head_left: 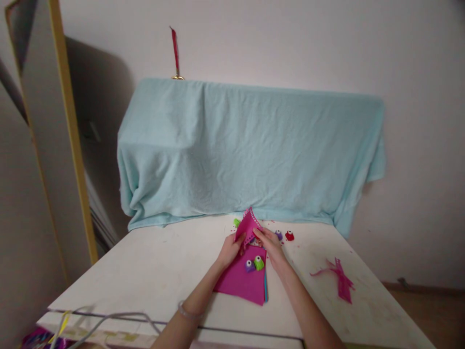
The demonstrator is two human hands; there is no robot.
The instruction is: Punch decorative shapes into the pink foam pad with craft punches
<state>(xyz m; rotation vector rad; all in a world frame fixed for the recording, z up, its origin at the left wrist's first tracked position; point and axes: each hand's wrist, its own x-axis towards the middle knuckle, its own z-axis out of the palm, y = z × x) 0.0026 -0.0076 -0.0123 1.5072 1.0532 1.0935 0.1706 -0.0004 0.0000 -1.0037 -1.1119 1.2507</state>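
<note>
A magenta sheet of paper point(247, 224) with rows of punched holes along its edges is raised above the table. My left hand point(229, 249) grips its left side, and my right hand point(269, 242) pinches its right side. Below my hands lies a stack of coloured paper point(238, 283), magenta on top with blue showing at its right edge. On that stack rest a purple craft punch point(250, 265) and a green craft punch point(258, 263). Beyond my right hand stand another purple punch point(278, 235) and a red punch point(289, 235).
Cut magenta strips point(343, 281) lie on the right of the white table point(163, 266). A light blue cloth point(254, 150) covers something at the back. Small paper bits are scattered behind my hands. A grey cable point(119, 315) runs along the front left edge. A yellow-framed panel point(69, 121) stands left.
</note>
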